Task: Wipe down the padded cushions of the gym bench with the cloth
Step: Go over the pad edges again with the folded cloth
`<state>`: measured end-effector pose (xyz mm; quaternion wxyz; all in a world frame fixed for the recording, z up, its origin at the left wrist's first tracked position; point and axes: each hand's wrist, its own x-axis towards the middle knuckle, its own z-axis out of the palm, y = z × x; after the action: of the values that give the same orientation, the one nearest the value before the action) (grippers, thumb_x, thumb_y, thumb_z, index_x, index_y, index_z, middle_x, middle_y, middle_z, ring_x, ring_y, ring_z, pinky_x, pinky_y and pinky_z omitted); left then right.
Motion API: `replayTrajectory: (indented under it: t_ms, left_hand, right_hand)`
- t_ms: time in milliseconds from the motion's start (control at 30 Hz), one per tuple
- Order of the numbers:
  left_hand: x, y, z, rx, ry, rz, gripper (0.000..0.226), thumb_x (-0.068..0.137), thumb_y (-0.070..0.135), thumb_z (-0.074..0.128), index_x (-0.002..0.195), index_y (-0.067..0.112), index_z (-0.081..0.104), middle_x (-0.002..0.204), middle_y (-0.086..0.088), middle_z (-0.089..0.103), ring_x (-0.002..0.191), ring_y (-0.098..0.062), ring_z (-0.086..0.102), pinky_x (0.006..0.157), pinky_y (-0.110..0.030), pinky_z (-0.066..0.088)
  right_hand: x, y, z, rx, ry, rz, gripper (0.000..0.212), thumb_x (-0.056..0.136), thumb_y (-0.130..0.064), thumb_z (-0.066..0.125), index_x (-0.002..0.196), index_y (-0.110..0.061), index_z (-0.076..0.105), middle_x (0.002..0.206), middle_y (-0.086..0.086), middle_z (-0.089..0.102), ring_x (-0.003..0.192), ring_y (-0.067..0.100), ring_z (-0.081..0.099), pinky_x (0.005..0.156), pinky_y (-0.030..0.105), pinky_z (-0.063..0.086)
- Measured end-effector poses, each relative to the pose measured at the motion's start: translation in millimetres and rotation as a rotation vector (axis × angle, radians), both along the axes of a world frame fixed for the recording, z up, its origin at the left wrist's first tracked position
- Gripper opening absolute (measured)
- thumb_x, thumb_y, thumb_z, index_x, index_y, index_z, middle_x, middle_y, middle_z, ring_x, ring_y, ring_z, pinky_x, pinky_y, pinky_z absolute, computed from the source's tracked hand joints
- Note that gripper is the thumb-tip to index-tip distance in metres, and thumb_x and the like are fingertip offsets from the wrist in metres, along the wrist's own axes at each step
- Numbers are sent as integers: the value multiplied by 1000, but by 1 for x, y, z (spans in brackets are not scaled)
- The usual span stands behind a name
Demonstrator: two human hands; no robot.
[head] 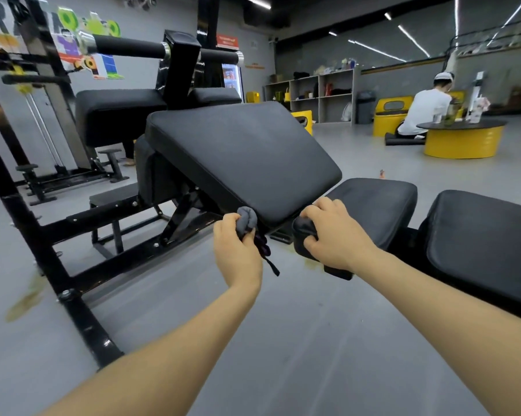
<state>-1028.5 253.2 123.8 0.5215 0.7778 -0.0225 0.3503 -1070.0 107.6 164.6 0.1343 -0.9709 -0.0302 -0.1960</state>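
Observation:
A large black padded cushion (241, 157) tilts upward in the middle of the head view. My left hand (236, 250) grips a bunched dark grey cloth (247, 222) against the cushion's near lower corner; a dark strap dangles below the cloth. My right hand (332, 232) curls round a small black padded piece (302, 232) just under the cushion's near edge. Two more black pads lie to the right, a middle pad (382, 205) and a right pad (487, 244).
A black steel frame (22, 205) runs along the left. Behind the cushion stand more black pads (115, 112) and a padded roller bar (127, 46). At the back right a person in white (424, 112) sits by a round yellow table (463, 139). Grey floor lies below my arms.

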Motion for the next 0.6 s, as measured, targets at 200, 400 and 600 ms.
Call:
replayTrajectory:
  t_ms: [200, 400, 600]
  left_hand:
    - [-30, -25, -20, 175, 59, -288, 19, 78, -9, 51, 79, 10, 51, 83, 1, 50, 69, -4, 47, 58, -13, 34]
    - [-15, -17, -13, 55, 126, -189, 11, 84, 4, 59, 85, 9, 50, 92, -5, 50, 75, -18, 51, 64, -29, 40]
    - [-46, -59, -8, -17, 94, -139, 11, 86, 4, 57, 89, 12, 51, 95, 1, 48, 78, -13, 50, 67, -24, 38]
  right_hand:
    - [-18, -10, -5, 6, -50, -23, 32, 84, -14, 50, 116, -11, 52, 117, 5, 45, 110, 23, 36, 80, 32, 42]
    - [-34, -27, -7, 93, -24, -27, 33, 87, -12, 50, 120, -10, 51, 120, 4, 42, 112, 22, 34, 91, 35, 42]
    - [-44, -29, -7, 130, -39, 4, 32, 87, -8, 48, 119, -9, 52, 120, 4, 41, 111, 22, 32, 90, 29, 39]
